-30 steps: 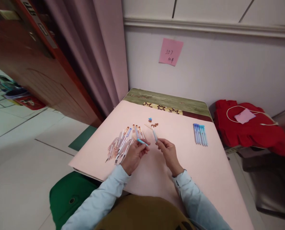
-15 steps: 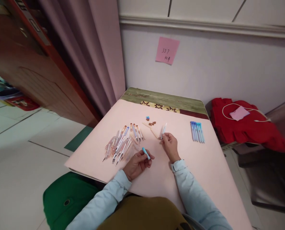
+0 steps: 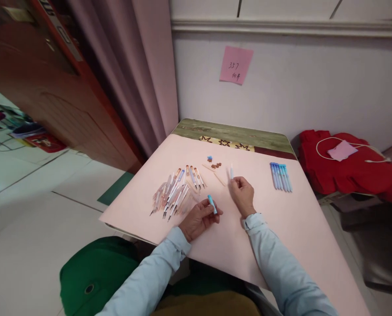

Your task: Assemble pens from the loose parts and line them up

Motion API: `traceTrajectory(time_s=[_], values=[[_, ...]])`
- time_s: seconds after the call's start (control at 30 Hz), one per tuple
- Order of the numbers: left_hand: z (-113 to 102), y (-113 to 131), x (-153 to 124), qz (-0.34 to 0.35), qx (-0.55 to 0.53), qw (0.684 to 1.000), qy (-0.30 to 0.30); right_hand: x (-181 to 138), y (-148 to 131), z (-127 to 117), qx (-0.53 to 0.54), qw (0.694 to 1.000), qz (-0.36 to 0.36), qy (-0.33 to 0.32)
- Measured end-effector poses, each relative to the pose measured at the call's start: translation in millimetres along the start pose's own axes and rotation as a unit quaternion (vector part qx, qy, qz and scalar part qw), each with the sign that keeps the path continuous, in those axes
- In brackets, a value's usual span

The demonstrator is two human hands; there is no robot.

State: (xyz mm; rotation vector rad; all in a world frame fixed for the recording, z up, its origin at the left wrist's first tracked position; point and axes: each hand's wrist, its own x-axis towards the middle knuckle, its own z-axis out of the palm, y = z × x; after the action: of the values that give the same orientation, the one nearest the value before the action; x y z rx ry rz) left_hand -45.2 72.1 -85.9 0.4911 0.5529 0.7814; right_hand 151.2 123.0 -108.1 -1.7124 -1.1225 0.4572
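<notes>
pinching a short light-blue pen piece (image 3: 212,203) between thumb and fingers of the left hand (image 3: 197,220), grip narrow, with the lower part set among the fingers and the upper end poking out free, leaning slightly left toward the far side. holds a slim pale barrel (image 3: 231,172) in the right hand (image 3: 243,195), with thumb and forefinger drawn together low on it and the white-tipped rest rising nearly upright above the grip; cannot tell how far down it runs behind the fingers. has the two pieces apart from each other over the pink-covered surface (image 3: 301,237).

has a loose heap of pen parts (image 3: 174,195) just past the left hand, clear and white ones mixed, some with dark tips, and some brown-topped parts (image 3: 197,175) side by side at its far right edge. shows, beyond and between the hands, thin beige sticks (image 3: 220,179), a cluster of brown bits (image 3: 217,166) and a small blue bit (image 3: 210,157) near them. has a neat row of blue pens (image 3: 280,177) well to the right of the right hand. faces a pink note (image 3: 236,66) on the wall (image 3: 281,87).
</notes>
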Motion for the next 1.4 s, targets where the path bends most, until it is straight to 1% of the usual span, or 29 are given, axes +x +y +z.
traceTrajectory(time_s=[0.1, 0.23, 0.43, 0.6, 0.83, 0.93, 1.07, 1.17, 1.23, 1.3, 1.33, 1.4], values=[[-1, -1, 0, 0.004, -0.009, 1.0, 0.002, 0, 2, 1, 0.019, 1.0, 0.003, 0.008], [-2, -1, -1, 0.008, 0.003, 1.0, 0.001, 0, 1, 1, 0.026, 1.0, -0.002, 0.003], [-1, 0, -1, 0.0, 0.018, 1.0, 0.0, 2, -1, 3, -0.017, 1.0, -0.018, -0.015], [1, 2, -3, 0.003, 0.031, 1.0, -0.002, 3, -1, 5, -0.046, 0.999, -0.017, -0.014], [3, 4, -3, 0.01, 0.035, 0.999, 0.01, 4, 0, 4, -0.061, 0.997, -0.037, -0.033], [2, 4, -3, 0.013, 0.033, 0.999, 0.015, 5, 1, 2, -0.106, 0.992, -0.058, -0.031], [0, 3, -4, 0.001, 0.054, 0.998, 0.01, 6, 0, 2, -0.186, 0.978, -0.095, -0.031], [0, 3, -4, -0.004, 0.077, 0.997, 0.001, 6, -1, 2, -0.214, 0.971, -0.1, -0.038], [2, 3, -5, 0.002, 0.085, 0.996, -0.003, 6, -1, 2, -0.206, 0.974, -0.091, -0.035], [3, 3, -7, 0.007, 0.096, 0.995, -0.009, 4, -2, 1, -0.184, 0.979, -0.083, -0.016], [4, 4, -8, 0.007, 0.104, 0.994, -0.017, 3, -4, 0, -0.17, 0.982, -0.088, -0.001], [5, 4, -12, -0.004, 0.124, 0.991, -0.045, -1, -8, -1, -0.141, 0.983, -0.119, 0.018]])
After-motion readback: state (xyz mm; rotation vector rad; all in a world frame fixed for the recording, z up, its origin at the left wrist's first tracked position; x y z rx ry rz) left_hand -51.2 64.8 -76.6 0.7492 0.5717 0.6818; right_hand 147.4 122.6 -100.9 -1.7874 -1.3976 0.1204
